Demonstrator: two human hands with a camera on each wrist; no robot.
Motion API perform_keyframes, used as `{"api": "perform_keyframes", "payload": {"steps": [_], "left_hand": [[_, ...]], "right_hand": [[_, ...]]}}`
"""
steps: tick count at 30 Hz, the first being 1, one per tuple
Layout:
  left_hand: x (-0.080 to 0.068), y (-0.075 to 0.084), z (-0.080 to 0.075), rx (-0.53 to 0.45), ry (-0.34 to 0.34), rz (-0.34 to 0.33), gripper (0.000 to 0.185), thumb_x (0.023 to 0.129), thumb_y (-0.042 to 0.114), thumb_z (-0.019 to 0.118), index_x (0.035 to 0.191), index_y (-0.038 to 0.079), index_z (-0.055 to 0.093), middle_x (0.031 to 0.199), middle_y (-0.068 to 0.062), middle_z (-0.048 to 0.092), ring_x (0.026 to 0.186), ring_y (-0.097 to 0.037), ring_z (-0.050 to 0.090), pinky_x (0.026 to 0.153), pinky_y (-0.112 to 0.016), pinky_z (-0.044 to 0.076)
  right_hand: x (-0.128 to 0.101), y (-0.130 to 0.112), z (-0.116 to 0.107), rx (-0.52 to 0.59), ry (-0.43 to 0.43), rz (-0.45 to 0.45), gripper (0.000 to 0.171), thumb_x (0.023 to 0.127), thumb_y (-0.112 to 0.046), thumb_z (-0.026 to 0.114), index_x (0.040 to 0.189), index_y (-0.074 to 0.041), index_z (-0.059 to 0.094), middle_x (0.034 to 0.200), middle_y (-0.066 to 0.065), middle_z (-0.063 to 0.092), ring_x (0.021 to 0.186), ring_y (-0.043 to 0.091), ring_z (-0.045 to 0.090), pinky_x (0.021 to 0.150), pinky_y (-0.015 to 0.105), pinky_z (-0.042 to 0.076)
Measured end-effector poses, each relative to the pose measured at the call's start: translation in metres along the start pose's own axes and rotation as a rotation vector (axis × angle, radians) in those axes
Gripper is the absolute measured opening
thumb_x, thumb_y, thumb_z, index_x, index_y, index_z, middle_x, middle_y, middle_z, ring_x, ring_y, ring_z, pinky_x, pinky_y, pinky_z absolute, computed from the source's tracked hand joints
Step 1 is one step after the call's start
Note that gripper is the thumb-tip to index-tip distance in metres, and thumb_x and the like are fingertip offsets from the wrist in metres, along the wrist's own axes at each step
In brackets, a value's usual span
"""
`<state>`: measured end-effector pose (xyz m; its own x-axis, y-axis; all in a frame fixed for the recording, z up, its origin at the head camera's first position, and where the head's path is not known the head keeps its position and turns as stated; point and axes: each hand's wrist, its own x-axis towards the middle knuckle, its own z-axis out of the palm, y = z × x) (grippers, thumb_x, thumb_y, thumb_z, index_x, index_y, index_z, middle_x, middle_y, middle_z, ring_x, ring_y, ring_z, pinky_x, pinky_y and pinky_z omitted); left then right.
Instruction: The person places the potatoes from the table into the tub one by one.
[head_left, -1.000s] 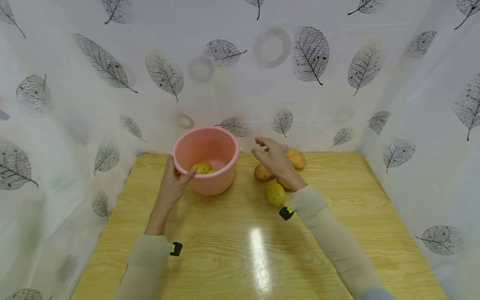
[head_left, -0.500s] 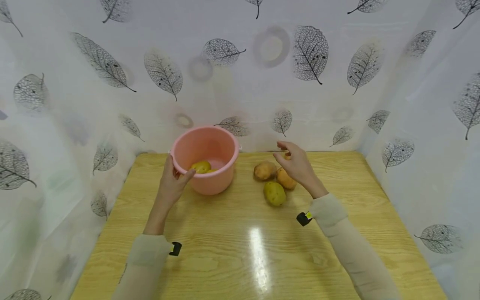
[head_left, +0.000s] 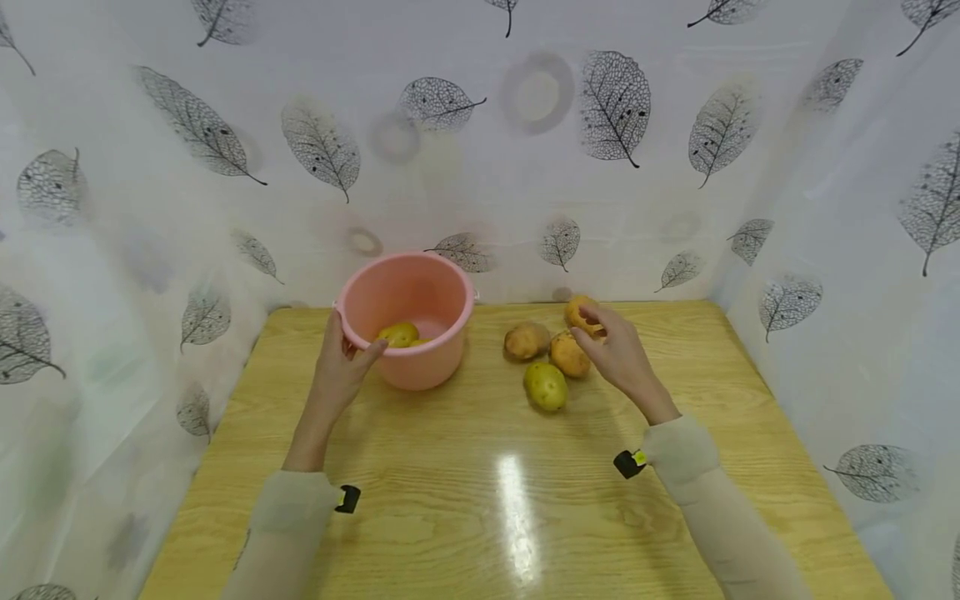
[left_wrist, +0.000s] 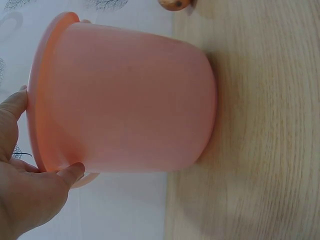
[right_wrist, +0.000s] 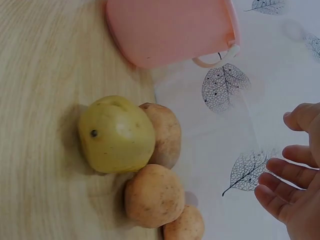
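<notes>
**A:** Start at your left. Your left hand grips the rim of the round pink plastic bucket, thumb hooked over the edge and fingers wrapped round its outer wall. The bucket stands upright on the pale wooden table, mouth facing up. What is inside?

**B:** At least one yellowish potato lies at the bottom, with a sliver of a second just beside it. So I judge that part of the loading is done.

**A:** And what do you have left?

**B:** Four potatoes sit in a cluster to the right of the bucket, well apart from it. From the left: a brown potato, a yellow-green potato nearest you, an orange-brown potato touching them, and the far orange potato at the back.

**A:** Your right hand is over that far one; its fingers are loosely spread and hold nothing, tips at or just above the potato.

**B:** Its long axis looks to run roughly left to right across the table, though your hand hides part of it, so I cannot tell for sure.
</notes>
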<state>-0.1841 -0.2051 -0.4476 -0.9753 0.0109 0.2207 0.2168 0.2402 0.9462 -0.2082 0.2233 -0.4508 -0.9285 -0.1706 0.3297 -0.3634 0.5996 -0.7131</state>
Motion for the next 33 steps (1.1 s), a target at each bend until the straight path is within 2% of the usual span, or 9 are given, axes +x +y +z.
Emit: {"api": "perform_keyframes", "payload": {"steps": [11, 21, 28, 33], "left_hand": [[0.001, 0.001, -0.001, -0.005, -0.011, 0.014, 0.095, 0.098, 0.005, 0.070, 0.167, 0.011, 0.004, 0.168, -0.021, 0.015, 0.151, -0.042, 0.025, 0.123, -0.057, 0.025], [-0.001, 0.002, -0.001, -0.007, -0.007, -0.012, 0.096, 0.098, 0.007, 0.071, 0.167, 0.012, 0.005, 0.169, -0.016, 0.016, 0.152, -0.037, 0.025, 0.124, -0.052, 0.025], [0.000, 0.001, -0.001, -0.064, -0.019, 0.027, 0.095, 0.097, 0.004, 0.071, 0.166, 0.009, 0.006, 0.167, -0.020, 0.018, 0.151, -0.041, 0.026, 0.123, -0.058, 0.024], [0.001, -0.001, -0.001, -0.064, -0.022, 0.029, 0.095, 0.098, 0.005, 0.070, 0.167, 0.010, 0.005, 0.167, -0.021, 0.016, 0.151, -0.044, 0.024, 0.123, -0.058, 0.024]], "right_hand": [[-0.026, 0.015, 0.013, 0.005, -0.027, 0.054, 0.045, 0.102, -0.017, 0.068, 0.136, 0.011, 0.058, 0.131, 0.029, 0.062, 0.117, 0.045, 0.059, 0.096, 0.057, 0.053], [-0.050, 0.027, 0.032, -0.025, -0.052, 0.138, 0.056, 0.099, -0.028, 0.073, 0.138, 0.010, 0.058, 0.132, 0.027, 0.063, 0.115, 0.041, 0.062, 0.093, 0.056, 0.056], [-0.063, 0.030, 0.046, -0.018, -0.079, 0.230, 0.065, 0.096, -0.038, 0.075, 0.140, 0.008, 0.058, 0.134, 0.025, 0.062, 0.117, 0.039, 0.061, 0.095, 0.054, 0.055], [-0.069, 0.033, 0.056, -0.033, -0.081, 0.248, 0.064, 0.095, -0.040, 0.076, 0.137, 0.006, 0.060, 0.128, 0.024, 0.064, 0.116, 0.038, 0.061, 0.093, 0.054, 0.056]]}}
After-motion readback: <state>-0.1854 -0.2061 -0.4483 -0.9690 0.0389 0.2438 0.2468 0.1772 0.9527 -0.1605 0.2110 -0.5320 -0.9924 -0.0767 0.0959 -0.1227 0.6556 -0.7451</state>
